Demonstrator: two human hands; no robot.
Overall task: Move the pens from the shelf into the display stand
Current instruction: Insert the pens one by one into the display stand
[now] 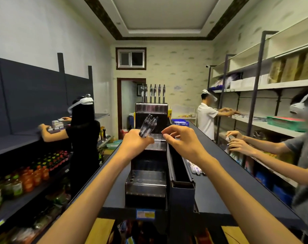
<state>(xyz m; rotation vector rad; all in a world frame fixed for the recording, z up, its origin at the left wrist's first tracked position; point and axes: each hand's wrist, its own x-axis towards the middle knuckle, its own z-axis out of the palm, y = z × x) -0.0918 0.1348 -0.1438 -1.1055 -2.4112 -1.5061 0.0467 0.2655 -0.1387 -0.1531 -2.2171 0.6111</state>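
Left fingers (146, 140) clench 1 blurred pen bundle (148, 126), right fingers (169, 133) released; 6 pens (155, 93) top the display stand (150, 110).

- Nothing readable from my view.
- Shelf-edge tag (145, 214) below the display stand (146, 189): print blurred.
- Wall notice (177, 88): too small.
- Blue box (180, 122) lettering: illegible.

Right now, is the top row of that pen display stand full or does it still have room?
Partly filled. Six pens stand upright along the display stand's top tier; whether free holes remain there cannot be told.
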